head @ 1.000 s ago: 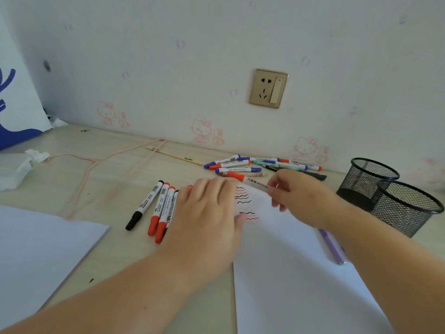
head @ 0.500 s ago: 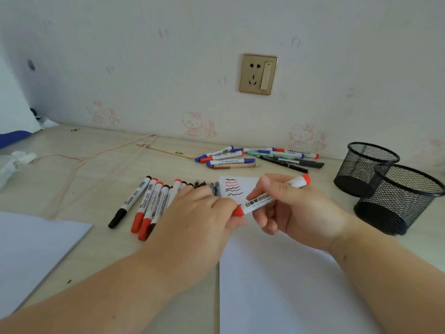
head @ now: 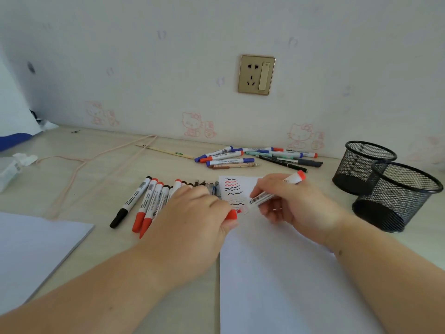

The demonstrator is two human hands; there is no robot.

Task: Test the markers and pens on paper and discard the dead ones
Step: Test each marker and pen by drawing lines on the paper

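Red-ended and white-barrelled, the marker I see from the head camera slants over the paper, rear end up toward the mesh pen cups, tip end down-left. My right hand grips its printed barrel; my left hand pinches the red cap just off it, beside the squiggles.

Home desk, cartoon-cat wallpaper, wall socket, mesh pen pots

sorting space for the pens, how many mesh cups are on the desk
2: the far mesh cup near the wall, the near mesh cup right in front of it, overlapping in view.
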